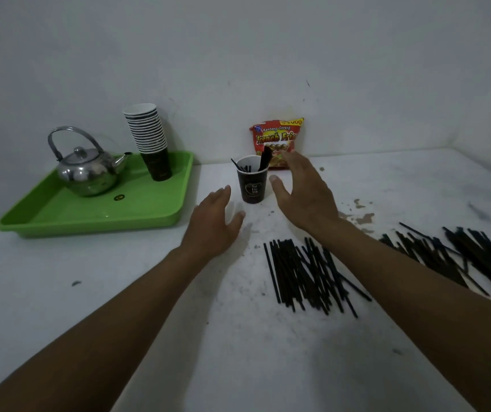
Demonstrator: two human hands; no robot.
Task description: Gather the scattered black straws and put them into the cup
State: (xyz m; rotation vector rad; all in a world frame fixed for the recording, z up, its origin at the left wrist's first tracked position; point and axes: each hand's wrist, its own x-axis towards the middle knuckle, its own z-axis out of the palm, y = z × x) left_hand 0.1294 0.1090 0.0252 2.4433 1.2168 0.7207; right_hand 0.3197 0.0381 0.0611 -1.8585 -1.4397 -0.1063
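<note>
A dark paper cup (252,185) is seen standing upright on the white table (119,292), near the back wall, with a few black straws already leaning inside it. The left hand (213,220) and the right hand (305,193) are held open and empty on either side of the cup, fingers spread wide, neither touching it. The remaining straws are laid flat in 2 loose groups: a nearer pile of straws (306,273) beneath the right forearm and a second pile (476,257) farther to the right, both well apart from the cup. A green tray (60,212) with a steel kettle (88,171) and a stack of cups (149,138) is set to the left, and a snack bag (276,138) is propped behind the cup against the wall. Most of the task is judged to be left undone. The step in hand appears to be a return to the piles for another bundle. It would be done well if the nearer pile is squared first, the ends being tapped level against the table so the bundle is held parallel and tight. A modest handful is advised, since thin straws are likely to slip or fan out of a loose grasp. The cup is light and could be tipped, so it should be steadied by the left hand at its wall while the bundle is lowered in vertically by the right, clear of the straws already leaning at the rim.
</note>
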